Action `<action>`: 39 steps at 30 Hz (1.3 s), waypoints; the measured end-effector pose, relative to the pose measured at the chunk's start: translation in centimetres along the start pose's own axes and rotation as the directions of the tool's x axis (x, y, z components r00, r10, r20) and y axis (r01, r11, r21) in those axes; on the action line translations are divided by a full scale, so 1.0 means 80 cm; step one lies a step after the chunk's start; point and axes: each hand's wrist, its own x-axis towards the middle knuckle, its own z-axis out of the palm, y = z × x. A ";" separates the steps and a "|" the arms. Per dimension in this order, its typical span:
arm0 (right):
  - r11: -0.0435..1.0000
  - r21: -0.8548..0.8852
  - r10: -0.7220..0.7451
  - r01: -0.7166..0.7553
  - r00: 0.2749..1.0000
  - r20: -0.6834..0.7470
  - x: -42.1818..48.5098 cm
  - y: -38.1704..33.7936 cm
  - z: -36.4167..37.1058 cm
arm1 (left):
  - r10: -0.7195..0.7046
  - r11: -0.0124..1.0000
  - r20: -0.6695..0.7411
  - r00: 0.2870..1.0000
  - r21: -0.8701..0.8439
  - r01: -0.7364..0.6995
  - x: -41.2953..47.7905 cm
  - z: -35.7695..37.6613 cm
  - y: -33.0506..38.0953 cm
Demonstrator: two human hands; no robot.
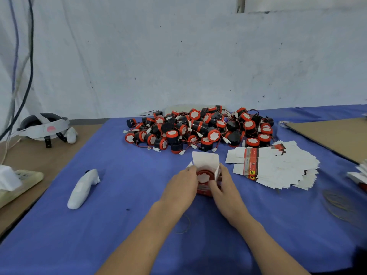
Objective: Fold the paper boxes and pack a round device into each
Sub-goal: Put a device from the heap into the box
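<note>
Several dark cables [29,56] hang down the pale wall at the far left. Below them, on the bare brown tabletop [49,157], a grey and white headset [44,126] rests near the wall. A beige keypad-like item [27,178] sits closer in at the left edge, with a white block [8,179] on it.

A blue cloth [119,225] covers the rest of the table. On its left part a white hand controller [83,188] lies alone, well apart from everything else.

Near the middle, the left hand [183,188] grips the left side of a small box [206,159] with its fingers curled round it. The box stands on the cloth with its white top flap raised. A round device [203,177] sits inside, its red rim and white face showing at the opening. The right hand [226,193] holds the box from the right, thumb pressed at the front edge beside the device.

Behind the hands, a heap of round devices [200,128] in black and red, trailing thin red and black wires with white plugs, lies toward the wall.

Right of the box, a fanned stack of flat boxes [278,167], white with red and black print, lies just beside the heap. Farther right a brown cardboard sheet [333,135] overlaps the cloth, and thin loops [337,203] that may be rubber bands lie near the right edge.
</note>
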 end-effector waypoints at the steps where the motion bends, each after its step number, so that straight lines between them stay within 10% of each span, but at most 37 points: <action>1: 1.000 0.009 0.014 -0.014 1.000 -0.007 0.000 -0.001 -0.002 | 0.045 0.999 -0.037 0.998 0.028 -0.044 -0.001 -0.001 -0.002; 8: 0.999 -0.005 0.042 -0.042 0.999 -0.016 0.000 0.004 -0.002 | 0.286 0.938 -0.110 0.952 0.234 -0.255 -0.003 -0.006 -0.004; 17: 0.992 -0.061 0.104 -0.108 0.992 -0.070 0.001 0.006 -0.001 | 0.400 0.752 0.156 0.903 0.508 -0.420 0.012 -0.030 0.002; 26: 0.989 -0.032 0.142 -0.148 0.981 -0.134 0.008 0.016 -0.001 | 0.402 0.916 0.007 0.916 0.002 -0.402 -0.002 -0.031 -0.038; 39: 0.991 -0.056 0.115 -0.121 0.988 -0.107 0.003 0.011 -0.002 | 0.220 0.973 -0.214 0.952 0.115 -0.199 -0.014 0.018 -0.023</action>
